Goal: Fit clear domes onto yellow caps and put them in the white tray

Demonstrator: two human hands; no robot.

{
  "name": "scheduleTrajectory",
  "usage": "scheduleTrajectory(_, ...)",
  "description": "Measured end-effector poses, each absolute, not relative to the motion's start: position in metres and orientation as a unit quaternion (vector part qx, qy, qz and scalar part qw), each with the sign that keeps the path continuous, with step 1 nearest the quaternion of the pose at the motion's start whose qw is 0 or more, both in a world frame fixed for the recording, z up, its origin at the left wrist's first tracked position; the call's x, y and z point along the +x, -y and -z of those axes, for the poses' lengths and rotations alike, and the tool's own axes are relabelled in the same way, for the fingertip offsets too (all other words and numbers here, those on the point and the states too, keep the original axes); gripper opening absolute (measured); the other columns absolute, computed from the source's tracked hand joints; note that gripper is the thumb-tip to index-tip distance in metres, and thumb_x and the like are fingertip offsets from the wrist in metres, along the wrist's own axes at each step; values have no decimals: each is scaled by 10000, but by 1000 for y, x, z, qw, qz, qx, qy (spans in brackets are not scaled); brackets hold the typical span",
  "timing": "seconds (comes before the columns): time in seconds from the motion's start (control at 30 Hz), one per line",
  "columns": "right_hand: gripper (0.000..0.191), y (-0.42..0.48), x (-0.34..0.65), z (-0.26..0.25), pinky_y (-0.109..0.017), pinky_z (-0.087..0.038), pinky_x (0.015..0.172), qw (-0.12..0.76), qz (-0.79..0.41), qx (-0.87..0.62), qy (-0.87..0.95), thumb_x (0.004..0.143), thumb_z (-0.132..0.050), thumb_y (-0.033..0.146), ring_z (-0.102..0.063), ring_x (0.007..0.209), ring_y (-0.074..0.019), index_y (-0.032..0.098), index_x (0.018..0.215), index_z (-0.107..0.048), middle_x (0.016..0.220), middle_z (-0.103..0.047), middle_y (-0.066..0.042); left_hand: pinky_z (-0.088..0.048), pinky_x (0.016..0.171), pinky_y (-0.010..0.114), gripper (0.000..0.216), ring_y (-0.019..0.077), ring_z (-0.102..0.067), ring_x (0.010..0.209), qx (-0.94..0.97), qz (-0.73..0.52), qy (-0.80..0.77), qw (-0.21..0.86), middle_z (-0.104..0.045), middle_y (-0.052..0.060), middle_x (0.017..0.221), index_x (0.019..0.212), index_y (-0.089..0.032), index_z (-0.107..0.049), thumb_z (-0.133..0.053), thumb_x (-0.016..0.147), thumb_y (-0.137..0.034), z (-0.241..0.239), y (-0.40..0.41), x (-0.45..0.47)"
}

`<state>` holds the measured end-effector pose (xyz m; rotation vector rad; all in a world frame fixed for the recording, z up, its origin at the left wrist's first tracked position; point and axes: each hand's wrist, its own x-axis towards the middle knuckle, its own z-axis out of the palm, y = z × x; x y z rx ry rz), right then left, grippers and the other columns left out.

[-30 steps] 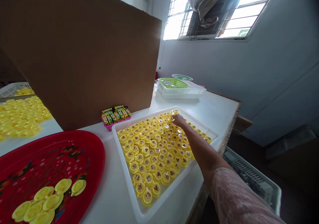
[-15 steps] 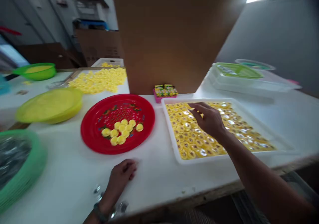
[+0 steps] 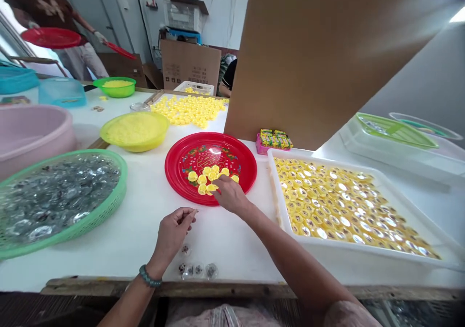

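My right hand (image 3: 229,194) reaches into the near rim of the red plate (image 3: 181,148), fingers closed on one of the yellow caps (image 3: 208,176) piled there. My left hand (image 3: 176,228) rests on the white table (image 3: 145,210) in a loose pinch, fingertips together on something too small to name. Several small clear round pieces (image 3: 196,269) lie on the table just below it. To the right stands a white tray (image 3: 363,254) filled with rows of yellow caps with clear tops (image 3: 337,203).
A green basket of clear pieces (image 3: 54,198) sits left, a pink basin (image 3: 32,133) behind it. A yellow bowl (image 3: 134,131), loose yellow caps (image 3: 189,110), a pink box of small packs (image 3: 274,140) and a brown cardboard sheet (image 3: 319,60) stand farther back. Another person (image 3: 61,31) carries red plates far left.
My right hand has left the white tray and moved left to the caps on the red plate. My left hand lifted into a pinch. The view swung left.
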<state>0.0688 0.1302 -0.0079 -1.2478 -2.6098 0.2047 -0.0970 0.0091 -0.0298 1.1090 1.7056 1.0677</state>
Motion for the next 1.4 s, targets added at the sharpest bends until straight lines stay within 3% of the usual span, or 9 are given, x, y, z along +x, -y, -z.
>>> scheduleTrajectory(0.1,235,-140,49,17,-305,-459,755,89,-55,-413,905,770,-629,209,-519,953,-235,164,1000,-621,1004,-566,-111,-410,484,203,338,119,-506,554,422,-426,-683,416,-626,21,683,847,-162,-636,-549,763,-478,35,2,-106)
scheduleTrajectory(0.23,95,-148,43,26,-314,-467,714,55,-44,-403,912,747,-638,166,-534,892,-237,150,838,-660,928,-574,-111,-428,497,214,333,117,-504,541,410,-438,-682,418,-619,12,684,850,-165,-630,-545,765,-475,41,11,-118)
scheduleTrajectory(0.47,189,-141,52,9,-288,-461,710,53,-34,-405,912,771,-593,227,-533,901,-222,151,936,-643,952,-579,-104,-429,515,231,327,136,-540,564,421,-426,-696,396,-635,12,691,851,-173,-636,-523,774,-470,43,11,-123)
scheduleTrajectory(0.63,219,-100,72,-19,-291,-435,732,77,-27,-402,912,810,-519,271,-509,939,-216,154,980,-592,1026,-548,-99,-410,616,268,249,156,-572,630,506,-301,-755,288,-654,2,740,904,-209,-647,-506,795,-385,45,17,-133)
scheduleTrajectory(0.8,147,-59,84,1,-278,-430,670,-29,-61,-423,903,741,-577,253,-541,822,-205,149,844,-595,889,-570,-84,-409,648,280,269,178,-565,712,576,-196,-752,252,-608,29,838,973,-198,-614,-551,765,-355,52,27,-139)
scheduleTrajectory(0.9,162,-48,83,21,-274,-438,666,-49,-84,-441,892,736,-602,263,-549,823,-206,155,856,-595,893,-575,-81,-402,656,277,198,182,-568,740,596,-170,-746,245,-604,32,839,918,-202,-604,-567,753,-305,52,29,-136)
scheduleTrajectory(1.0,183,-42,84,28,-289,-451,703,-18,-95,-455,885,768,-613,296,-549,852,-216,158,889,-598,907,-576,-84,-379,622,271,70,178,-570,696,594,-164,-742,263,-624,15,742,749,-202,-592,-571,748,-269,52,27,-134)
scheduleTrajectory(1.17,164,-30,90,22,-342,-459,778,114,-148,-444,876,842,-557,220,-544,888,-227,149,983,-599,948,-584,-104,-358,585,270,144,171,-553,623,529,-235,-744,335,-623,-5,639,652,-201,-594,-620,718,-326,53,22,-134)
scheduleTrajectory(1.4,402,-7,79,23,-301,-490,785,334,-381,-344,790,824,-618,255,-574,887,-162,255,1217,-533,1047,-589,-56,-338,510,192,220,71,-455,527,289,-462,-512,664,-549,-28,626,737,-144,-612,-735,652,-304,35,16,-100)
